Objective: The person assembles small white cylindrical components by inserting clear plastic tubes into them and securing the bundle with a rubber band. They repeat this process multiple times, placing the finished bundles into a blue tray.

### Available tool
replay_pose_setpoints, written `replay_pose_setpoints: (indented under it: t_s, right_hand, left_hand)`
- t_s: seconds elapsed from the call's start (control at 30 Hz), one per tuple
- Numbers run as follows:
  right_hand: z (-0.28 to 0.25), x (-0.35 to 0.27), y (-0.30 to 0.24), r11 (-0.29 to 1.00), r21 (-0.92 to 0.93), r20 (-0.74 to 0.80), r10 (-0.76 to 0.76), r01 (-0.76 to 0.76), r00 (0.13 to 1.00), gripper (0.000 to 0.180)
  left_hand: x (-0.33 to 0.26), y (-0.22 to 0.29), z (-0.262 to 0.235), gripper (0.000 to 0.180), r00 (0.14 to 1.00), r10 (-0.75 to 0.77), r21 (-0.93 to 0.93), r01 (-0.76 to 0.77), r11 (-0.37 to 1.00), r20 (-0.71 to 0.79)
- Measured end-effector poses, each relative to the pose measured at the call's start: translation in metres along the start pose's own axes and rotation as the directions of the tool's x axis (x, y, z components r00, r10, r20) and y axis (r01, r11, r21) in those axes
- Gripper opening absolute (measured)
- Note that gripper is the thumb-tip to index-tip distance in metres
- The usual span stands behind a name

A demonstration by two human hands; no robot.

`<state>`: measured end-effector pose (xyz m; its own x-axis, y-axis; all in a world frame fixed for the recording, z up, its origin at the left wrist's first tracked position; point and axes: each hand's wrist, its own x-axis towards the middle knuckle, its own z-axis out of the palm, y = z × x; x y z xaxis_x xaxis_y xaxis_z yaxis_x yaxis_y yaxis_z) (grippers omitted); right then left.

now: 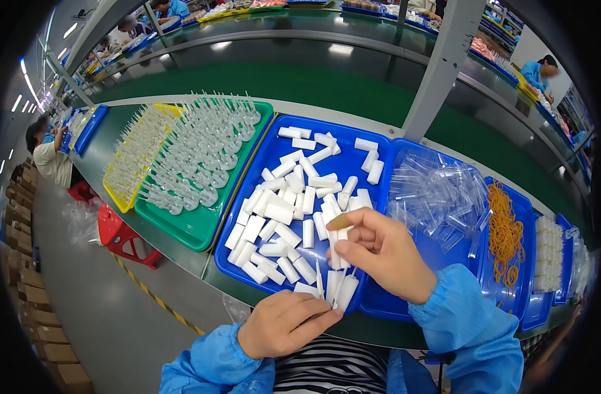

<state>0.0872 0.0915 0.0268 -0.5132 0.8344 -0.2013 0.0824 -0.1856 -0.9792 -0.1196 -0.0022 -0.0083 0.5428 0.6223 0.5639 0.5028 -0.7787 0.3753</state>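
Note:
My left hand is closed around the lower ends of a small bundle of white plastic pieces, low over the near edge of a blue tray. My right hand rests on top of the bundle, its fingers pinching the upper ends of the pieces. The blue tray holds many loose white rectangular pieces. Both sleeves are blue.
A green tray and a yellow tray of white spiked parts lie to the left. To the right are blue trays with clear plastic tubes, orange rubber bands and white stacks. Red stools stand on the floor. Other people work farther off.

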Motion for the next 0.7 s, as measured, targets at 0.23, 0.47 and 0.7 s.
replay_pose_setpoints:
  t_s: [0.23,0.47,0.7]
  right_hand:
    - [-0.004,-0.004,0.016,0.972,-0.037,-0.102,-0.235,0.233,0.967,0.027]
    - [-0.004,-0.014,0.012,0.942,-0.252,0.169,-0.184,0.223,0.968,0.029]
    - [0.006,-0.020,0.012,0.819,-0.421,0.246,-0.311,0.390,0.918,0.037]
  left_hand:
    - [-0.002,-0.002,0.003,0.035,1.000,-0.025,0.014,0.025,1.000,0.014]
    - [-0.002,-0.006,0.002,0.037,1.000,-0.024,0.043,0.024,0.999,0.000]
    - [-0.017,-0.019,0.011,0.040,0.971,-0.047,-0.026,0.042,0.999,-0.233]
